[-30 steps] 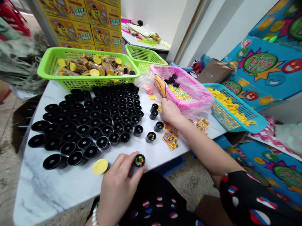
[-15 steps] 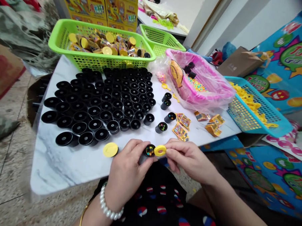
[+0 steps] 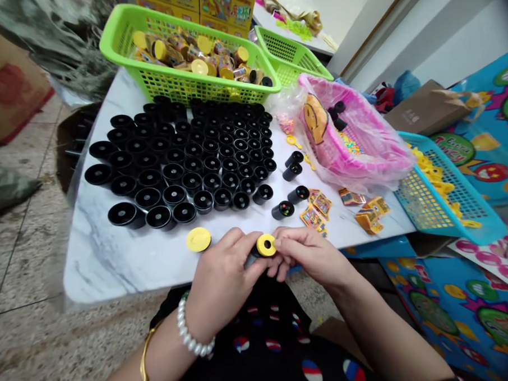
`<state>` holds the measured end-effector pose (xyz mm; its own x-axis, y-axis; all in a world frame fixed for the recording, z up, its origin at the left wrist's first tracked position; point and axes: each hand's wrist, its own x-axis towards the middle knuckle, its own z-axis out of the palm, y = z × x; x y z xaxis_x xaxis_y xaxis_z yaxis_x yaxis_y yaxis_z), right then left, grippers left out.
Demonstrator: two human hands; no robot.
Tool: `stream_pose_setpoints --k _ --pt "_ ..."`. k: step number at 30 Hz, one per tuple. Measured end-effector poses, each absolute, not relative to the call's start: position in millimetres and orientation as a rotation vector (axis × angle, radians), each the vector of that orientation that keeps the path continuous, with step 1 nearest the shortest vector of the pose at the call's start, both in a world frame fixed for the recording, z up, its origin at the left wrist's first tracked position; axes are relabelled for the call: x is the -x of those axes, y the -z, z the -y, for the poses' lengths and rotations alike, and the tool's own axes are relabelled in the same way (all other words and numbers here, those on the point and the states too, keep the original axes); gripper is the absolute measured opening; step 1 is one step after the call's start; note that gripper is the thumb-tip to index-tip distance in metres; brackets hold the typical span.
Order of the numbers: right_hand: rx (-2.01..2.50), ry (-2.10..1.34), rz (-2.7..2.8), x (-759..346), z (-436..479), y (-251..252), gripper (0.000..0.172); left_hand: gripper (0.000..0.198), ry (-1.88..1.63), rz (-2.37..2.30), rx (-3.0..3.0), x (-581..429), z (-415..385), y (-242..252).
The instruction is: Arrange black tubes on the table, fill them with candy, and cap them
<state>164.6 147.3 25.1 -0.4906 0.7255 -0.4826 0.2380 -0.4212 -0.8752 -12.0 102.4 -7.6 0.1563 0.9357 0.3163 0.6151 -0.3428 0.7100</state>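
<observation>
My left hand (image 3: 230,270) is closed around a small black cup (image 3: 254,253) at the table's front edge. A yellow ring-shaped lid (image 3: 266,245) with a dark hole in its middle sits over the cup's mouth. My right hand (image 3: 309,252) pinches the lid's right rim between thumb and finger. Left of my hands stands a black cup topped by a round yellow lid (image 3: 198,239). Small black cups (image 3: 283,210) with coloured candies inside stand just beyond my right hand. Folded printed orange cards (image 3: 316,213) lie beside them.
Many open black cups (image 3: 173,172) crowd the table's left half. Behind them a green basket (image 3: 199,83) holds finished-looking yellow-capped cups. A pink plastic-lined basket (image 3: 362,163) has candies and black cups. A blue basket (image 3: 431,205) at right contains yellow plastic pieces.
The yellow lid has moved left from beside the cup onto its mouth, hiding the candies inside. My right hand has followed it. The whole view has shifted slightly.
</observation>
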Motion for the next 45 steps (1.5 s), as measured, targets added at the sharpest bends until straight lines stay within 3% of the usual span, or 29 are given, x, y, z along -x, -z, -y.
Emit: stream_pose_setpoints --k 8,12,16,20,27,37,45 --pt "1.365 -1.885 1.421 -165.2 -141.8 -20.2 0.032 0.021 -0.944 -1.409 -1.954 16.0 -104.2 -3.0" --pt "1.344 -1.881 1.457 -164.5 -142.9 -20.3 0.033 0.016 -0.86 -1.292 -1.707 17.3 -103.5 -14.5" --pt "1.361 -1.906 1.459 -164.0 -143.6 -22.7 0.029 0.031 -0.85 -1.271 -1.376 10.9 -103.2 -15.2" --pt "1.365 -1.861 1.518 -164.1 -144.3 -23.1 0.028 0.029 -0.835 -1.277 -1.192 5.6 -102.7 -11.9" --pt "1.339 -1.835 1.52 -165.1 -141.1 -22.3 0.029 0.044 -0.923 -1.314 -1.607 10.0 -94.9 -3.6" --pt "1.182 -1.952 0.891 -189.0 -131.6 -8.5 0.031 0.03 -0.909 -1.429 -1.714 7.7 -100.8 -7.4" --pt "1.272 -1.955 1.096 -157.8 -146.1 -16.6 0.031 0.009 -0.793 -1.422 -1.863 9.4 -108.7 -10.8"
